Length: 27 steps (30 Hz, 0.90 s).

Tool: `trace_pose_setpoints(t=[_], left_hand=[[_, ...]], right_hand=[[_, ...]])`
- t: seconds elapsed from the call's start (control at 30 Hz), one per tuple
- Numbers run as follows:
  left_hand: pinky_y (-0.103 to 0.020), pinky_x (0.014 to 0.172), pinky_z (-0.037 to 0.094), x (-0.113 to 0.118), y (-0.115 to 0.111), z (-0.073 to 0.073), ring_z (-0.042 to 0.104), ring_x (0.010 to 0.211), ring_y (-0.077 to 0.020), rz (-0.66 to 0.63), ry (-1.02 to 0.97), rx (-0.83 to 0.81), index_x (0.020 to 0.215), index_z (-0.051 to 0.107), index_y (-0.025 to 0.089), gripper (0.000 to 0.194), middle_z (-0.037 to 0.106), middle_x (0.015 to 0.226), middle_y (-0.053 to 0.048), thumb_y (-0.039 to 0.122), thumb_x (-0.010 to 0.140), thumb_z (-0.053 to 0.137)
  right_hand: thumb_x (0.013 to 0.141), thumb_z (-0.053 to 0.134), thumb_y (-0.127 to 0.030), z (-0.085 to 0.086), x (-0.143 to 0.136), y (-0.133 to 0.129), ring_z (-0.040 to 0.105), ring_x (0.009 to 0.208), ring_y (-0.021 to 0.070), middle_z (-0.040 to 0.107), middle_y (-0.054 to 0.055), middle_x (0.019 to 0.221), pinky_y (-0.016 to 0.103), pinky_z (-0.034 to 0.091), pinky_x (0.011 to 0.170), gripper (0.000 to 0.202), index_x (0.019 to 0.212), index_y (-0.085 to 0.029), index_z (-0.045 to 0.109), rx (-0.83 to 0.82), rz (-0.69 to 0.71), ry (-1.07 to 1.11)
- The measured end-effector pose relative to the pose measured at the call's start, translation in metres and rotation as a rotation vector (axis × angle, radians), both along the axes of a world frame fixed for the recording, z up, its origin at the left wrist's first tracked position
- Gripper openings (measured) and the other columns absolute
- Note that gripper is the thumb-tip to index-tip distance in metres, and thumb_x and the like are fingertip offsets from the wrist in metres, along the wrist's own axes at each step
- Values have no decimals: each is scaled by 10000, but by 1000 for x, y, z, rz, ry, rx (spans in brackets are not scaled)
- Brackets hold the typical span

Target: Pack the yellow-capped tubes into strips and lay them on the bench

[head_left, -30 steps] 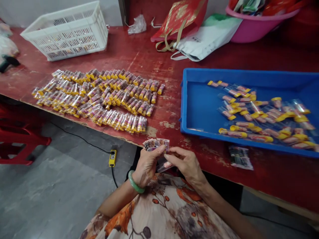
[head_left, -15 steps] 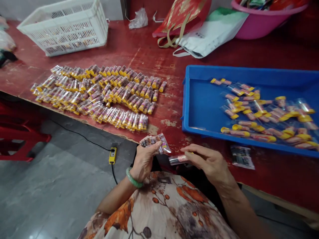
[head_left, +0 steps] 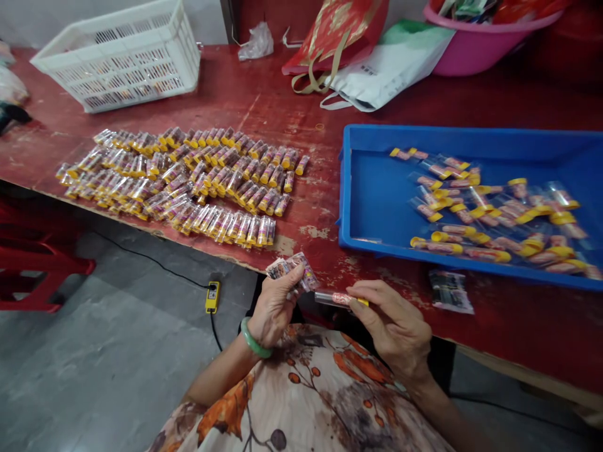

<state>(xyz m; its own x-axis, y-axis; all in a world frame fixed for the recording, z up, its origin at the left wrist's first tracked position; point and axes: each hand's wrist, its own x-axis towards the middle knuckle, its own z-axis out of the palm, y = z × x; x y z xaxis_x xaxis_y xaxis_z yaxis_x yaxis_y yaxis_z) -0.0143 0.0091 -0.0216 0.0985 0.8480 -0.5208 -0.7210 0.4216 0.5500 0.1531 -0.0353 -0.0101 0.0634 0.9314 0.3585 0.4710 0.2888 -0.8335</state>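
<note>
My left hand (head_left: 277,301) is closed on a small fanned stack of printed packets (head_left: 301,271), its thumb lying across them. My right hand (head_left: 393,317) pinches a clear tube with a yellow cap (head_left: 336,298) near the capped end. Something pink and patterned shows inside that tube. The tube's clear end points left, close to the packets; whether they touch I cannot tell. To the right, a blue tray (head_left: 346,188) holds many loose tubes with yellow caps (head_left: 480,201). Rows of similar filled tubes (head_left: 230,176) lie on the red table (head_left: 320,232) at left.
A flat dark packet (head_left: 451,292) lies before the tray. Behind stand a white plastic crate (head_left: 136,69), a red bag (head_left: 336,37), a white-green bag (head_left: 391,66) and a pink basin (head_left: 471,53). A power socket (head_left: 213,297) and red stool (head_left: 38,276) are on the floor.
My right hand has moved slightly left with the tube, bringing its clear end nearer the packets. The packets have turned a little in my left hand. The whole view has shifted slightly.
</note>
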Motion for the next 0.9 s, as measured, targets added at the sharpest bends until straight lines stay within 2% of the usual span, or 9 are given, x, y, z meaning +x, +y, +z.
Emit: trace_pose_setpoints(t=[0.13,0.27,0.43,0.6,0.8,0.9], left_hand=[[-302,827,549,0,-1,-1,698,828,-182,-15,-4,-27,980,712,135,356,745,954,-61,214,653,828],[-271,786,553,-1,1,-4,692,806,-159,16,-29,-49,951,712,145,317,742,938,-42,215,662,823],[-258,756,549,1,0,-4,684,780,-147,8,-55,-114,925,713,144,320,738,910,-37,226,641,835],[-245,695,544,2,-3,0,669,738,-133,19,-70,-147,843,706,158,287,730,866,-15,216,605,855],[-261,760,537,2,-4,0,672,823,-146,10,-65,-130,950,711,186,343,727,959,-18,249,638,837],[-258,736,540,1,-5,-1,666,815,-146,17,-60,-171,923,708,183,350,724,936,-15,234,608,852]], right_hand=[[825,627,-171,1,0,-1,659,814,203,681,35,897,350,529,734,163,917,-281,704,-2,-13,22],[825,627,-154,1,-3,0,660,808,194,683,32,896,339,534,728,167,920,-269,702,30,-29,22],[824,632,-119,-6,-6,2,673,791,177,688,35,897,314,548,714,197,979,-226,690,222,-69,-92],[800,683,-104,-15,-9,-3,687,789,166,704,56,919,249,551,648,319,1102,-204,651,463,-147,-379],[813,678,-118,-26,-14,-6,696,785,178,717,48,897,280,572,689,280,1077,-207,652,450,-208,-312],[800,704,-137,-30,-14,-7,702,788,176,721,49,913,261,567,693,331,1116,-205,634,485,-237,-426]])
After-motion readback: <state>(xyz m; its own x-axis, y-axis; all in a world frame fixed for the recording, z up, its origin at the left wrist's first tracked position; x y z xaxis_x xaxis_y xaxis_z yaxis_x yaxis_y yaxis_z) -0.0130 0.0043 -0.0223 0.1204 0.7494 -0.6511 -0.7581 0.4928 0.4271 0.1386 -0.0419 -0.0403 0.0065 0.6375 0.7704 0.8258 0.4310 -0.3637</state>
